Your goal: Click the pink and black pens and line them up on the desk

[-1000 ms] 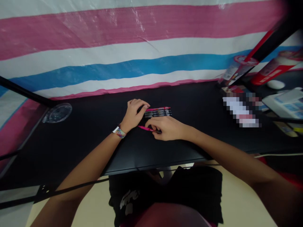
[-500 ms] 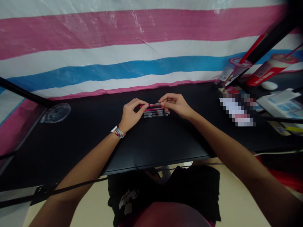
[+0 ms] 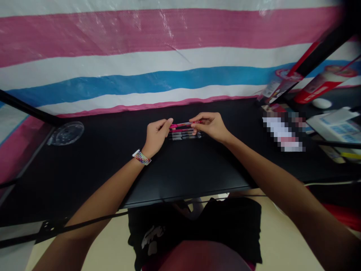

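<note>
A pink-and-clear pen (image 3: 184,124) lies level between my two hands, just behind a row of other pens. My right hand (image 3: 213,126) pinches its right end between thumb and fingers. Its pink left end meets the curled fingers of my left hand (image 3: 157,135), whose thumb points up and away. Part of that grip is hidden behind the hand. In front, several pens (image 3: 184,134) lie side by side on the black table (image 3: 183,169), a pink one at the back and darker, clear-barrelled ones nearer me. My left wrist wears a multicoloured band (image 3: 141,157).
A clear plastic lid (image 3: 67,133) lies at the left. On the right stand a drink cup with a red straw (image 3: 279,84) and a red-and-white cup (image 3: 321,86), near a white rounded object (image 3: 322,103) and papers (image 3: 338,124). A striped plastic sheet (image 3: 158,82) hangs behind.
My left thumb has lifted off the top of the pen and now points up. The pen has shifted slightly, showing more of its pink end. My right hand keeps its pinch.
</note>
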The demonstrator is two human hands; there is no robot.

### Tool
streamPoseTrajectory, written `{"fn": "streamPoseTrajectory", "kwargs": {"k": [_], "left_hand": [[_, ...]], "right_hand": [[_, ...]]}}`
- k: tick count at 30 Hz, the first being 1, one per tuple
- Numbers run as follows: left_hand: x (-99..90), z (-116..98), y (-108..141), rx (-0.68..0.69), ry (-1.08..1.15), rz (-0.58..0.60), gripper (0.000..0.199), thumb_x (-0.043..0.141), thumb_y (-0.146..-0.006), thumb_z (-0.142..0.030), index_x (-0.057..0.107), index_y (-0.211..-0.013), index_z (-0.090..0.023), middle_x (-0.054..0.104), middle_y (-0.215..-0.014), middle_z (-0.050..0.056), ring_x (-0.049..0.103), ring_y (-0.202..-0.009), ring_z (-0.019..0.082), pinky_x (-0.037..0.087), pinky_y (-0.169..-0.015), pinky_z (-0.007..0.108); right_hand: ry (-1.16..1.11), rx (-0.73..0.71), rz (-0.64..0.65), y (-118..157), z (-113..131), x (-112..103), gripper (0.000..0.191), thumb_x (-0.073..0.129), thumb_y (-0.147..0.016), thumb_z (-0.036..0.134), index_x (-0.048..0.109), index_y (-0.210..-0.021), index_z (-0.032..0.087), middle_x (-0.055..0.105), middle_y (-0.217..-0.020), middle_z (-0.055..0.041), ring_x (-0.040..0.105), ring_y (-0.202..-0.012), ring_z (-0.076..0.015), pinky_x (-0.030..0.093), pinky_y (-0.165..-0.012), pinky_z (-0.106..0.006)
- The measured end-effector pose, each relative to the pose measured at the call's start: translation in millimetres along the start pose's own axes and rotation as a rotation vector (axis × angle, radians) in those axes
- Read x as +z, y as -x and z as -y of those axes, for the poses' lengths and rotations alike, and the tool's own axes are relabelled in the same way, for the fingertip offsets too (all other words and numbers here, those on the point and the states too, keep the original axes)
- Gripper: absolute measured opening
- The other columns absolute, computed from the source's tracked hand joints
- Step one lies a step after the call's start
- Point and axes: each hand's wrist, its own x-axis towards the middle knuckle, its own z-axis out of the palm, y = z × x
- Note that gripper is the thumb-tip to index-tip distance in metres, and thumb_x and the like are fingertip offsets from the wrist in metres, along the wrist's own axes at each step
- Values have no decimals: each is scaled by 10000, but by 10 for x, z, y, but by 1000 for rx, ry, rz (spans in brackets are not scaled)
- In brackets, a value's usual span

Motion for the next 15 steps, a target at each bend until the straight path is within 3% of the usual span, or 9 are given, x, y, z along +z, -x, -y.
{"fn": "streamPoseTrajectory", "kwargs": {"k": [3, 5, 9, 12, 15], "left_hand": [[13, 67, -10, 36, 50, 32, 366, 725, -1041, -547, 747, -864, -228, 724, -785, 12, 666, -716, 164, 564, -749, 315], [17, 104, -25, 74, 67, 28, 306, 808, -980, -533, 787, -1061, -239, 806, -1010, 47, 739, -893, 194, 597, -874, 340], [8, 115, -50, 11, 45, 50, 437, 646, -1085, -567, 760, -838, -225, 763, -789, 38, 724, -773, 186, 589, -825, 346], [-7, 112, -65, 22, 99, 37, 325, 780, -999, -563, 787, -1031, -240, 769, -857, 29, 724, -789, 183, 593, -799, 334], [-33, 135, -85, 15, 104, 25, 347, 734, -1037, -561, 761, -943, -229, 751, -820, 35, 712, -754, 174, 598, -774, 330]], "right_hand": [[-22, 14, -37, -23, -51, -44, 309, 995, -789, 431, 864, -981, 227, 776, -739, -16, 747, -657, -194, 686, -709, -397], [-34, 22, -64, -44, -88, -81, 323, 993, -788, 414, 868, -1029, 240, 787, -766, -14, 748, -649, -189, 667, -659, -370], [-17, 42, -85, -69, -131, -121, 293, 990, -786, 407, 871, -1007, 254, 785, -768, -11, 740, -643, -183, 651, -626, -352], [-40, 40, -99, -75, -132, -121, 278, 988, -783, 402, 870, -986, 253, 775, -742, -6, 733, -639, -178, 660, -642, -354], [-74, 49, -117, -82, -116, -110, 299, 991, -765, 418, 858, -971, 247, 767, -738, -1, 729, -644, -177, 683, -673, -374]]}}
